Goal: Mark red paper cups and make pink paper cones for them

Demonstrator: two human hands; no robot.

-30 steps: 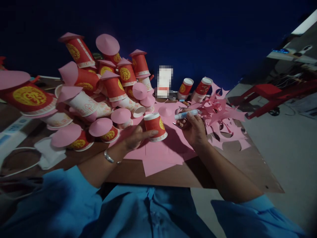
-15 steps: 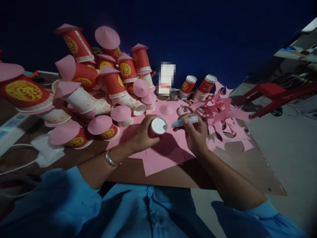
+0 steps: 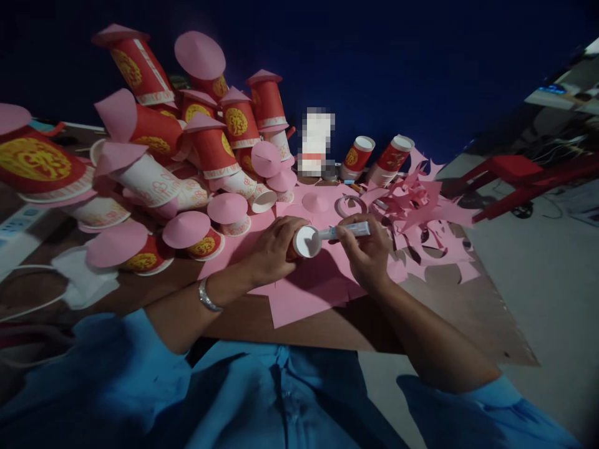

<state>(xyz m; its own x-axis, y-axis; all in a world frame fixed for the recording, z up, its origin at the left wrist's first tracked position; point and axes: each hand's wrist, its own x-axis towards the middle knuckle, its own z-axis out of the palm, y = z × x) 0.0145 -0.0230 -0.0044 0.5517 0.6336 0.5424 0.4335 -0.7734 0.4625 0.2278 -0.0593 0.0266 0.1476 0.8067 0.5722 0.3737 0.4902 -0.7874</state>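
My left hand [image 3: 276, 249] is wrapped round a red paper cup [image 3: 307, 242], tilted so that its white round end faces right and up. Between the thumb and fingers of my right hand [image 3: 367, 252] is a glue stick [image 3: 347, 231], a pale tube with a blue band. Its tip meets the right rim of the cup, as far as I can see. Under both hands lie sheets of pink paper [image 3: 299, 307]. A pink paper cone [image 3: 315, 201] sits just beyond them on the sheets.
Many red and white cups with pink cone tops [image 3: 213, 149] are heaped at the left. Two cup stacks [image 3: 392, 159] stand at the back, with a tape roll [image 3: 350, 206] before them. Pink paper scraps [image 3: 421, 215] pile up right. A red stool [image 3: 510, 171] stands beyond the table.
The glue stick has come left to the cup's rim. My left hand has tipped the cup slightly to the right. The whole view has shifted a little.
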